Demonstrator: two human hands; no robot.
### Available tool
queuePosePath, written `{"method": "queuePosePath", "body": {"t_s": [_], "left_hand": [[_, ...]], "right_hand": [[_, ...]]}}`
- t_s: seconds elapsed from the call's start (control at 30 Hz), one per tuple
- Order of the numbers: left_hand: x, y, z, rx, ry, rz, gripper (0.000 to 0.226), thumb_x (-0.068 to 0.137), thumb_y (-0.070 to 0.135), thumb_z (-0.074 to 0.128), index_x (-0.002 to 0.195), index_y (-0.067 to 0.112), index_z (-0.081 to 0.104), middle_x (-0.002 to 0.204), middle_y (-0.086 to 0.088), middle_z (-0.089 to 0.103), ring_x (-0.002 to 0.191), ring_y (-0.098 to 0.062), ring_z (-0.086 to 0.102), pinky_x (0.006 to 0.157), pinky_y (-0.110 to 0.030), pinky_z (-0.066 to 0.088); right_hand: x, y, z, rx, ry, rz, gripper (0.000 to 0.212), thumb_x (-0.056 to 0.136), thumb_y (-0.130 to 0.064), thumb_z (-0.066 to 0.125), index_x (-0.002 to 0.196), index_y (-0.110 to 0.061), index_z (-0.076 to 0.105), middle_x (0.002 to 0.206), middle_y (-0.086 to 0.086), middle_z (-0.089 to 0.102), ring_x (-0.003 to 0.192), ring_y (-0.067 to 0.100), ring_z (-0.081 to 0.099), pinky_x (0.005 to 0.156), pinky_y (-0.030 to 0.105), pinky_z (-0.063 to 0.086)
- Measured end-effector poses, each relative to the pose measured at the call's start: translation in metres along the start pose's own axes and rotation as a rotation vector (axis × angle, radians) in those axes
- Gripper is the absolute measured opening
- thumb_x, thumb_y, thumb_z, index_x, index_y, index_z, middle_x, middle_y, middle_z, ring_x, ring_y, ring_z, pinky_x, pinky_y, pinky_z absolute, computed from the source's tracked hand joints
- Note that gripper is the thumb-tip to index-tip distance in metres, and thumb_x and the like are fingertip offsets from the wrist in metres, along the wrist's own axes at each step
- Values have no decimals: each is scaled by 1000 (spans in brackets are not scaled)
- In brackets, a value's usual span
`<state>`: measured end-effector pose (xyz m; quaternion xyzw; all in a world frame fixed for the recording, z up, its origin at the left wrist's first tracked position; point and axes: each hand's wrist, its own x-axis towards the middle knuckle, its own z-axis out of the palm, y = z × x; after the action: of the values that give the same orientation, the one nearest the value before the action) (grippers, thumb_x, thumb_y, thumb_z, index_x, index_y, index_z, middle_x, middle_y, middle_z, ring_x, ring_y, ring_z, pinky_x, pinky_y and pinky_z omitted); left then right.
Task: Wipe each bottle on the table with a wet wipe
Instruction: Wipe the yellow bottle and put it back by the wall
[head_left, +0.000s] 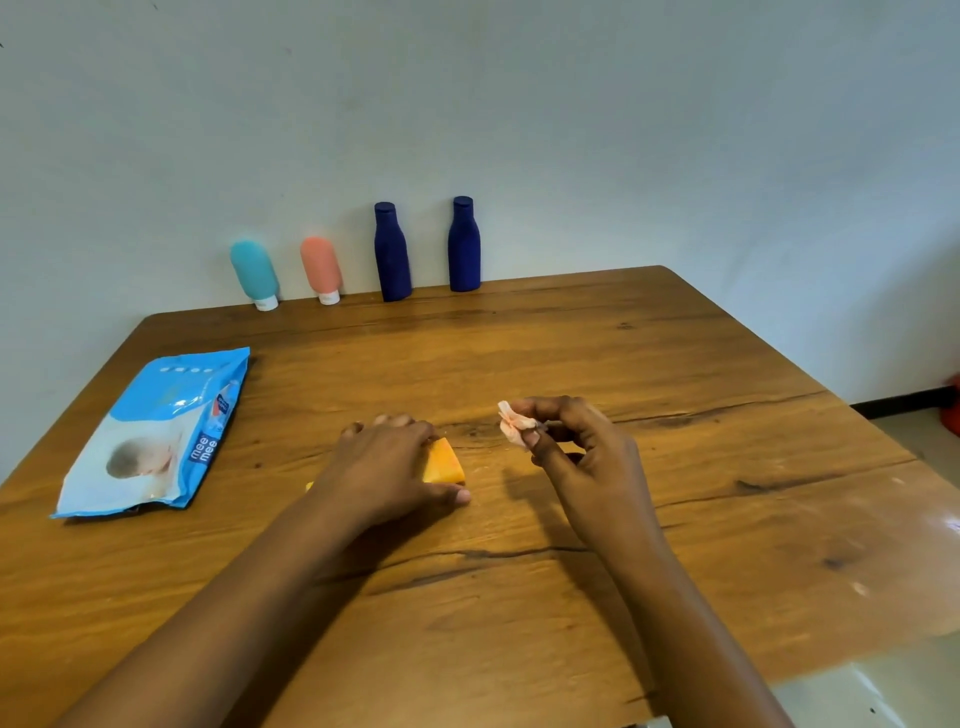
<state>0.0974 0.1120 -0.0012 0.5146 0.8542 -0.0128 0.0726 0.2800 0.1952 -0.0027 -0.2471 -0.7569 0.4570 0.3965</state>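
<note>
Two bare forearms reach in from six o'clock over the near edge of the brown wooden table (675, 364). The left hand (387, 467) lies palm-down at the table's centre, fingers and thumb closed round an orange tapered soft bottle (444, 462) that lies flat on the wood. Only the bottle's end shows, poking out at three o'clock of the palm. Just beside it, at three o'clock, the right hand (582, 447) is raised off the wood and pinches a small crumpled pale pink wet wipe (514, 423) between thumb and fingertips. The wipe is near the bottle's exposed end but not touching it. At nine o'clock, well apart, a blue and white plastic wipes pack (156, 431) lies flat near the left edge. Along the far edge at twelve o'clock, against the pale wall (571, 104), a teal soft tube (254, 273) and a salmon soft tube (322, 267) stand cap-down, with two upright navy bottles (392, 252) (464, 244) beside them. Bare wood spreads from the hands toward three o'clock.
</note>
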Motion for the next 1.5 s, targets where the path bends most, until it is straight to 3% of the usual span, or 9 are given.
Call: {"method": "queuePosePath", "body": {"t_s": [0.13,0.3,0.47,0.67,0.77,0.9,1.03,1.13,1.5], "left_hand": [[9,13,-3,-43,67,43,73,67,68,66,128,31,49,126,10,52,117,-11,45,99,-38,36],[-15,17,-27,-720,306,256,64,55,61,75,113,43,54,106,27,54,103,9,49,80,-10,42],[-34,18,-27,-1023,424,365,59,55,51,76,111,39,60,113,20,61,109,2,55,83,-1,37],[-41,19,-19,-1128,467,370,54,58,45,77,106,26,64,107,9,68,108,-6,60,86,-3,38],[-43,20,-13,-1199,491,361,61,54,55,80,106,27,65,107,9,69,108,-7,60,89,-7,39],[-44,20,-8,-1236,514,382,63,55,43,82,114,27,65,114,7,68,113,-9,59,93,-13,43],[-46,20,-6,-1251,508,383,60,56,38,79,112,25,62,115,13,67,111,-3,59,88,-7,41],[-47,19,-3,-1306,495,359,66,52,45,82,112,24,63,115,12,67,111,-4,58,87,-6,41],[-43,19,3,-1354,515,348,57,52,58,81,105,41,67,105,6,70,105,-14,62,88,-22,48]], "right_hand": [[0,-1,-7,4,-27,66,39,89,-8,59,110,-41,59,111,-18,59,100,4,58,81,37,55],[14,-24,-26,29,18,0,31,87,-6,60,103,-32,66,100,-15,60,94,1,59,78,20,51],[31,-62,-25,64,-46,-66,25,84,-10,65,97,-31,68,100,-14,61,94,-1,59,78,15,50],[30,-81,3,-516,-246,-382,28,86,-9,62,114,-15,65,114,-1,60,103,11,54,84,23,48],[21,-74,10,-685,-280,-478,40,72,-3,74,111,-8,66,105,8,64,94,21,58,72,28,50],[3,-74,0,-709,-321,-481,38,71,-3,70,107,-12,68,100,4,65,87,19,60,64,26,50],[7,-91,-29,-575,-499,-348,33,87,-8,58,116,-24,63,110,-10,60,99,3,54,83,15,46],[25,-93,-31,-500,-338,-301,32,91,-10,54,117,-26,61,111,-12,59,93,-6,50,82,6,40],[19,-85,-6,-670,-424,-431,29,87,-6,60,113,-18,66,108,-1,64,99,14,56,77,24,45]]}}
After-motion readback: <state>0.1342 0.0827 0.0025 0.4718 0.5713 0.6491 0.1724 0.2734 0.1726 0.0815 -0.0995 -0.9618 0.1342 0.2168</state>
